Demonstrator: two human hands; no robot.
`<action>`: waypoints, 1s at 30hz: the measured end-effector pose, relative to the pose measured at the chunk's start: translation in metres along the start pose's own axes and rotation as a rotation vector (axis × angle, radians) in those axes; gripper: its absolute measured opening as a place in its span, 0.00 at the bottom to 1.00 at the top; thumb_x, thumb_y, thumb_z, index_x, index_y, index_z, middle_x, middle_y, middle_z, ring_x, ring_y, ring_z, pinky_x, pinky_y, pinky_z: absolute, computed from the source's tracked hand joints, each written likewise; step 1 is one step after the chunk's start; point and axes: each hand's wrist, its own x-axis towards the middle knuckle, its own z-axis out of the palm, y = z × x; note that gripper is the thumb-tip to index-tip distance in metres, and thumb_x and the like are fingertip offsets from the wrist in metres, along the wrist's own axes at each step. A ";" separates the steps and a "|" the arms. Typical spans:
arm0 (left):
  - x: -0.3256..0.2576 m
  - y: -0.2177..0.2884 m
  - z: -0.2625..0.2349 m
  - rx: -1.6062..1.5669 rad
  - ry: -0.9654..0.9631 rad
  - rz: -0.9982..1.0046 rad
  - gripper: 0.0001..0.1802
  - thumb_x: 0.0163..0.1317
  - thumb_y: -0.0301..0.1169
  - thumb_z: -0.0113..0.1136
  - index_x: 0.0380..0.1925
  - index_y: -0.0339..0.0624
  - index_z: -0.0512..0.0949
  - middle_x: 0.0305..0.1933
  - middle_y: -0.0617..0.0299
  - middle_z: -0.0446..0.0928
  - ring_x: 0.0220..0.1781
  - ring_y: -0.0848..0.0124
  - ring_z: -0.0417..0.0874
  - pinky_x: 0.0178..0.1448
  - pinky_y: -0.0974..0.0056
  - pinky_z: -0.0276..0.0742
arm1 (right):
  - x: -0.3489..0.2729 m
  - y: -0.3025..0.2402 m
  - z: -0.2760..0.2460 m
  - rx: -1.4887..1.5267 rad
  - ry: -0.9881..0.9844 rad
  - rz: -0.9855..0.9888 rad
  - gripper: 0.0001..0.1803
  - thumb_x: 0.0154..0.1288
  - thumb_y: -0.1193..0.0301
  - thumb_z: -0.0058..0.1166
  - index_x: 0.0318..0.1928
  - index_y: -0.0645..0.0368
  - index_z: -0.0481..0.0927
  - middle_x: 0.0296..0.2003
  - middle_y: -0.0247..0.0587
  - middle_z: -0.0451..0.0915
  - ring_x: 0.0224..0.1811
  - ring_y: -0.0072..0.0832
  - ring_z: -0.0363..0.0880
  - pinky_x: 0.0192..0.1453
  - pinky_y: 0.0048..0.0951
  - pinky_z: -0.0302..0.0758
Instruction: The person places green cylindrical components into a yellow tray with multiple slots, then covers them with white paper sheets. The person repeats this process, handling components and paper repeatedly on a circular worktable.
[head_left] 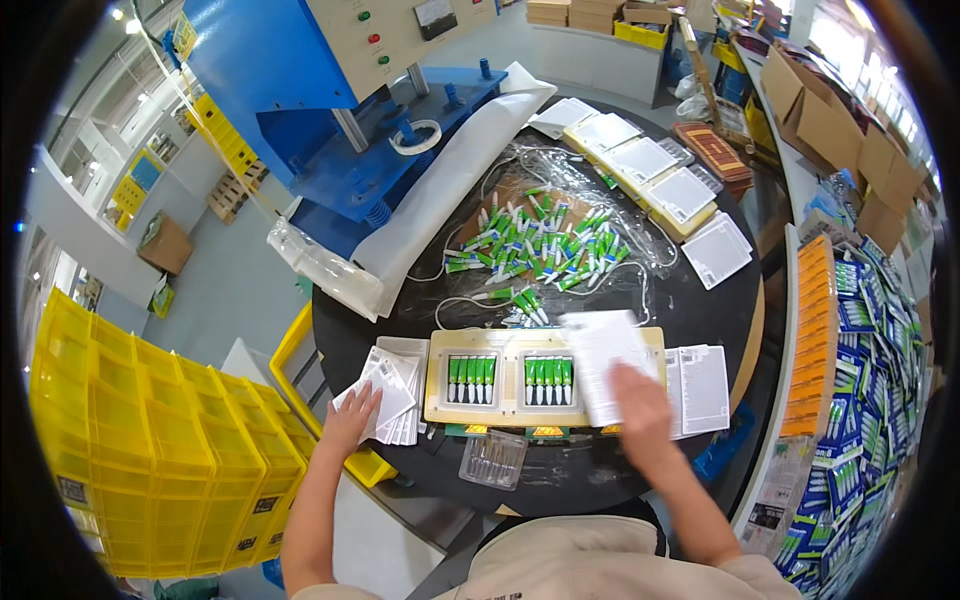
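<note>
My left hand (352, 420) lies at the left of the round table, its fingers spread on a fanned stack of white printed cards (398, 388). My right hand (641, 405), smeared by motion, grips a white backing card (597, 362) over the right end of a cream mould (508, 408). Two clear blister trays sit in the mould, a left one (471, 380) and a right one (549, 382), each with a row of small green-and-white tubes. Right of the mould lie more white cards (704, 392). An empty clear blister (493, 461) rests in front of it.
A heap of green-and-white tubes (540, 240) lies mid-table on plastic film. Behind it, another cream mould (640, 165) carries white cards. A blue press (380, 140) stands at the back left, yellow crates (165, 440) at the left. Packed blister cards (865, 400) pile up at the right.
</note>
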 end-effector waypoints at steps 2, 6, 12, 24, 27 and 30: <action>-0.003 -0.007 0.012 0.197 0.060 0.112 0.60 0.52 0.22 0.71 0.81 0.59 0.47 0.86 0.58 0.45 0.81 0.50 0.60 0.75 0.33 0.66 | 0.006 -0.038 0.026 -0.058 -0.054 -0.062 0.23 0.61 0.76 0.53 0.57 0.69 0.80 0.63 0.54 0.79 0.63 0.43 0.80 0.65 0.42 0.76; -0.010 -0.012 0.027 0.199 0.172 0.216 0.41 0.65 0.24 0.57 0.78 0.44 0.55 0.83 0.49 0.53 0.77 0.46 0.67 0.74 0.42 0.69 | -0.009 -0.070 0.061 -0.122 -0.177 -0.039 0.26 0.63 0.74 0.52 0.61 0.71 0.77 0.64 0.56 0.78 0.66 0.44 0.77 0.69 0.43 0.73; -0.042 0.012 -0.017 -0.018 0.233 0.026 0.31 0.63 0.22 0.56 0.67 0.30 0.67 0.63 0.45 0.78 0.58 0.51 0.83 0.61 0.54 0.81 | -0.018 -0.082 0.096 -0.163 -0.201 -0.077 0.26 0.65 0.72 0.51 0.62 0.72 0.76 0.65 0.57 0.76 0.68 0.45 0.75 0.70 0.43 0.71; 0.005 0.220 -0.041 -0.056 1.060 0.467 0.21 0.58 0.30 0.60 0.53 0.36 0.82 0.48 0.59 0.82 0.49 0.66 0.84 0.50 0.60 0.77 | -0.023 -0.004 0.014 0.350 -0.189 0.137 0.36 0.56 0.81 0.56 0.69 0.61 0.70 0.74 0.57 0.63 0.78 0.54 0.59 0.81 0.50 0.58; 0.014 0.223 -0.023 -0.094 1.001 0.502 0.22 0.59 0.30 0.59 0.54 0.38 0.82 0.50 0.61 0.82 0.52 0.66 0.84 0.53 0.60 0.76 | -0.047 0.037 -0.011 0.176 -0.204 0.337 0.37 0.55 0.80 0.55 0.69 0.65 0.69 0.71 0.59 0.66 0.76 0.55 0.61 0.79 0.50 0.60; 0.011 0.214 -0.006 -0.154 0.940 0.468 0.19 0.61 0.30 0.62 0.53 0.40 0.83 0.47 0.63 0.81 0.48 0.68 0.83 0.49 0.61 0.75 | -0.086 0.072 -0.030 -0.093 -0.545 0.423 0.45 0.51 0.80 0.59 0.74 0.61 0.63 0.76 0.61 0.58 0.80 0.56 0.52 0.81 0.60 0.51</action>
